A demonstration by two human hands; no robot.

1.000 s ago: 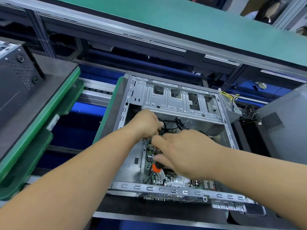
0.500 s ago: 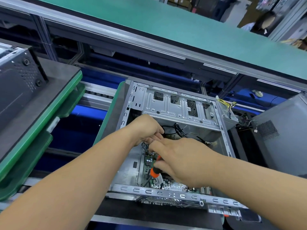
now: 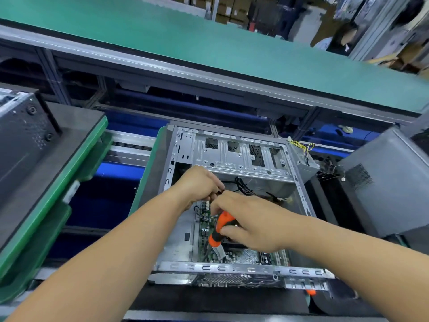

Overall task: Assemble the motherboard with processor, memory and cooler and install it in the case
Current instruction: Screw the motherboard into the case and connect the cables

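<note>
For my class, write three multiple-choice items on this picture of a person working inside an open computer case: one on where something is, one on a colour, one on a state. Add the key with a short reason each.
1. Where is the motherboard?
A. On the green conveyor
B. Inside the open case
C. On top of the closed grey case at the right

2. What colour is the handle of the screwdriver?
A. Blue and white
B. Yellow
C. Orange and black

3. What is the right hand doing?
A. Holding the screwdriver
B. Resting flat on the conveyor
C. Hanging empty outside the case

Key:
1 B, the green board lies within the metal frame of the case.
2 C, the orange grip with black parts shows under the fingers.
3 A, its fingers curl round the handle, next to the left hand, which pinches black cables.
</note>
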